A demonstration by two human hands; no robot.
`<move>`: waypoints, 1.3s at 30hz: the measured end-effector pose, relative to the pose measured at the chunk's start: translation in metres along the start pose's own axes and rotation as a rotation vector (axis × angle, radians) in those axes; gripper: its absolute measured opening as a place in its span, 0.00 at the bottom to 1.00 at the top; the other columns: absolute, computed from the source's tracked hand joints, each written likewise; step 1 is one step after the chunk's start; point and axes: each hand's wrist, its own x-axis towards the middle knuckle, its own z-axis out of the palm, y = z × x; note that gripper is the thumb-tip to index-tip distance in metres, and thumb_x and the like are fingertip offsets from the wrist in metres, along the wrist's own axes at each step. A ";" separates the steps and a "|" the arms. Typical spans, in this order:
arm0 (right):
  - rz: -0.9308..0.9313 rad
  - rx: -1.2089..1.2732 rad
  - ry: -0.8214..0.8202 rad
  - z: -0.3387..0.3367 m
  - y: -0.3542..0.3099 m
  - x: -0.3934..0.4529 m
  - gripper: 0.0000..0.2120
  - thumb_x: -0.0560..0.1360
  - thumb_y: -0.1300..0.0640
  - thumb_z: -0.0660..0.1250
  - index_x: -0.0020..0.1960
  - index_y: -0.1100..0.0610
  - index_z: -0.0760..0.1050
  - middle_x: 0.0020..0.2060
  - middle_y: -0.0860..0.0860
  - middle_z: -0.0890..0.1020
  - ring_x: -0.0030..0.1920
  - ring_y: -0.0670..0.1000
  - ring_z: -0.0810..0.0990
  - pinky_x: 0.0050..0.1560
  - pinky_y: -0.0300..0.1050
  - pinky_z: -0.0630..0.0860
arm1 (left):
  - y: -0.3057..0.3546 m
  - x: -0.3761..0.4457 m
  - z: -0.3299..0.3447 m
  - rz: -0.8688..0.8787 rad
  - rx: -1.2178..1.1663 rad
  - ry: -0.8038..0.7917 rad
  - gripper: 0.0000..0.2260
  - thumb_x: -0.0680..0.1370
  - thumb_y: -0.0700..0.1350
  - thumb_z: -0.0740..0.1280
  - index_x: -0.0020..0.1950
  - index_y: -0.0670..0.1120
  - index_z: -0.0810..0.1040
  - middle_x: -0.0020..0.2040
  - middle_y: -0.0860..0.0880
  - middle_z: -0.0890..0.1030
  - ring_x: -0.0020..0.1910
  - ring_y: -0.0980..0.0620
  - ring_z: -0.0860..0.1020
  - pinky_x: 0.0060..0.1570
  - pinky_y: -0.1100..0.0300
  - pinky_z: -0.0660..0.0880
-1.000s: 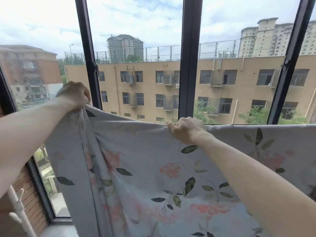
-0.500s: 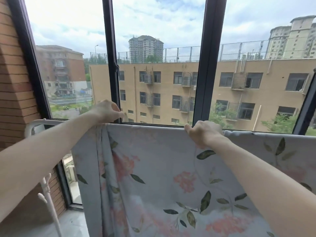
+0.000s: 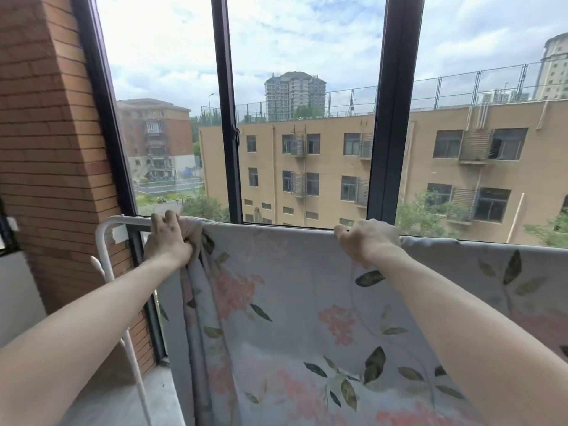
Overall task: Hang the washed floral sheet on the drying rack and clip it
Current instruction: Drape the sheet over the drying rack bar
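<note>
The rack point(image 3: 106, 238) stands by the brick wall point(image 3: 52, 149). The left hand point(image 3: 167, 241) has its fingers point(image 3: 163, 218) curled, gripping the sheet's point(image 3: 292, 302) bunched end at the rail. The right hand point(image 3: 367, 239) pinches its top edge.

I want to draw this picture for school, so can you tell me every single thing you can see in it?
floral sheet: one, pale grey with pink flowers and green leaves, draped over the rack's top bar
drying rack: one, white, by the window, bare corner at left
window frame: dark bars, behind the rack
brick wall: one, red-brown, left
buildings: several, tan and brick, outside
left hand: one, grips the sheet's bunched end at the bar
right hand: one, grips the sheet's top edge
</note>
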 end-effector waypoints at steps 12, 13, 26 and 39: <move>0.063 0.007 -0.028 -0.007 0.007 -0.007 0.24 0.80 0.39 0.49 0.39 0.54 0.73 0.43 0.55 0.82 0.45 0.58 0.78 0.43 0.48 0.70 | -0.033 0.103 -0.117 0.032 -0.020 0.347 0.10 0.73 0.33 0.68 0.47 0.45 0.83 0.49 0.37 0.85 0.52 0.34 0.81 0.52 0.47 0.80; 0.076 0.003 -0.038 -0.007 0.007 -0.006 0.25 0.80 0.39 0.49 0.38 0.53 0.72 0.44 0.55 0.82 0.45 0.58 0.79 0.43 0.47 0.70 | -0.040 0.117 -0.126 0.014 -0.014 0.369 0.10 0.73 0.33 0.68 0.48 0.45 0.83 0.50 0.38 0.85 0.53 0.33 0.81 0.53 0.46 0.80; 0.435 0.087 -0.119 -0.007 -0.049 0.005 0.24 0.80 0.41 0.51 0.46 0.54 0.80 0.35 0.54 0.85 0.37 0.55 0.84 0.38 0.44 0.70 | -0.106 0.192 -0.077 0.026 0.219 -0.202 0.15 0.75 0.42 0.75 0.61 0.43 0.81 0.59 0.42 0.82 0.53 0.44 0.80 0.53 0.54 0.80; -0.038 0.333 0.048 0.011 -0.250 0.000 0.18 0.83 0.45 0.61 0.68 0.50 0.77 0.64 0.51 0.81 0.63 0.55 0.79 0.63 0.52 0.76 | -0.126 0.151 -0.020 0.399 0.042 -0.284 0.20 0.84 0.54 0.52 0.44 0.48 0.79 0.59 0.40 0.83 0.54 0.39 0.79 0.51 0.51 0.73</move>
